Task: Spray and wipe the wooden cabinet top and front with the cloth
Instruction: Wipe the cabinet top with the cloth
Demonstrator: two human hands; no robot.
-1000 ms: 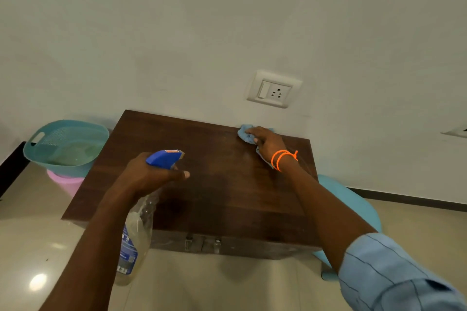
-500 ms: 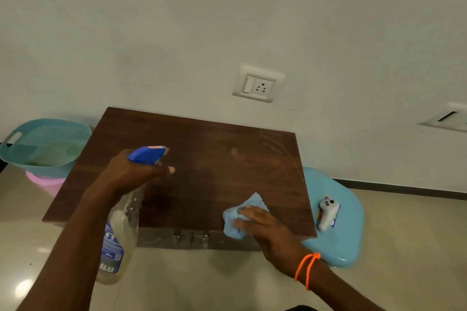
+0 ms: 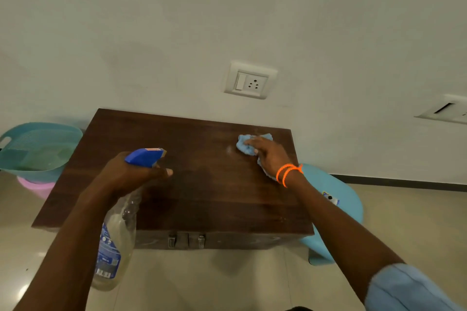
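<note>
The right hand [image 3: 270, 156] presses the cloth [image 3: 244, 145] flat on the cabinet [image 3: 202, 194] top's far right corner, having swept back from the near edge half a second ago. The left hand [image 3: 126, 174] still grips the sprayer [image 3: 118, 235] over the cabinet's near left.

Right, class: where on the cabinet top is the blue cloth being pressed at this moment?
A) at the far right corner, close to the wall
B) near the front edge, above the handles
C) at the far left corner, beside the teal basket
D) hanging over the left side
A: the right hand presses the blue cloth onto the cabinet top at its far right corner, near the wall.
</note>
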